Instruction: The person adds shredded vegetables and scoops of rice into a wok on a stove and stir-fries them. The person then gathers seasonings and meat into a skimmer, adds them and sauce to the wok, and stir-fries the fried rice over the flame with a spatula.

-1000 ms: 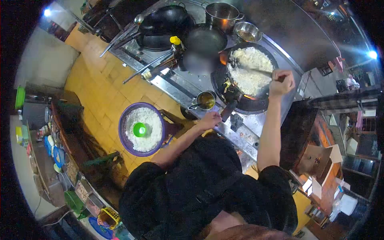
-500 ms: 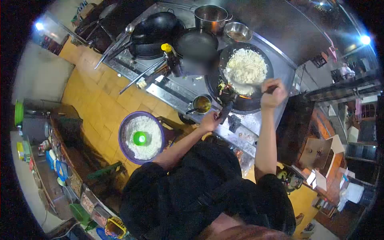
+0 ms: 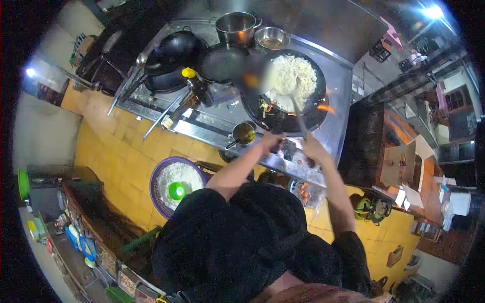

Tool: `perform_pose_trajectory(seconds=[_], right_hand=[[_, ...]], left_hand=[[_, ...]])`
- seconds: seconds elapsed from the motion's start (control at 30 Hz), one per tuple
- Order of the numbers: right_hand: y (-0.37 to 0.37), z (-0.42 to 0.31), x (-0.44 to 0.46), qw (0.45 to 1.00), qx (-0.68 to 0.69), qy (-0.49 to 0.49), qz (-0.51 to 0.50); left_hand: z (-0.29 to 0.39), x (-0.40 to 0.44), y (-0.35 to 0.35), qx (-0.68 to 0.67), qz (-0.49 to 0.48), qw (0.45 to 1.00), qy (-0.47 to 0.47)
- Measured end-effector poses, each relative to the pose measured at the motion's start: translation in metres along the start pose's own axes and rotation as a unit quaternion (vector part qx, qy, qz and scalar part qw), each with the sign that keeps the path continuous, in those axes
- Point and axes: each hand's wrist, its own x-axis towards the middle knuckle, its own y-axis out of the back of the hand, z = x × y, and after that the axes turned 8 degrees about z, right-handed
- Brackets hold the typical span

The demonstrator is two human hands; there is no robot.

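Note:
In the head view, a black wok (image 3: 317, 113) sits on the stove, with a heap of pale rice (image 3: 303, 70) in it. My left hand (image 3: 271, 142) is closed around the wok's dark handle at the near side. My right hand (image 3: 316, 150) grips the long handle of a metal spatula (image 3: 300, 116); its head is in the rice, and its exact shape is hidden. Orange flame shows at the wok's right edge. Left of my left hand stands a small metal pot (image 3: 244, 133) with yellowish liquid and a utensil in it.
Dark woks (image 3: 174, 55), a large steel pot (image 3: 235, 29), a metal bowl (image 3: 273, 38) and a yellow-capped bottle (image 3: 201, 93) stand on the steel counter. A purple basket (image 3: 154, 189) of rice holds a green bowl (image 3: 177, 191). An open cardboard box (image 3: 399, 164) lies right.
My right hand has come down and left, nearer my body, and the spatula now points away from me into the wok. The rice has shifted in the wok. The camera view has turned slightly.

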Motion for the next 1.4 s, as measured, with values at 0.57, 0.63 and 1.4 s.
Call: perform_pose_trajectory(seconds=[0.57, 0.63, 1.4], right_hand=[[0.092, -0.078, -0.126, 0.955, -0.295, -0.009, 0.034], [0.088, -0.075, -0.141, 0.958, -0.274, 0.052, 0.063], [0.125, -0.074, -0.133, 0.976, -0.162, -0.089, 0.118]], left_hand=[[-0.006, -0.15, -0.046, -0.103, -0.046, 0.994, 0.011], [0.025, -0.176, -0.038, -0.057, -0.103, 0.993, 0.027], [0.025, -0.146, -0.014, -0.049, -0.056, 0.997, 0.022]])
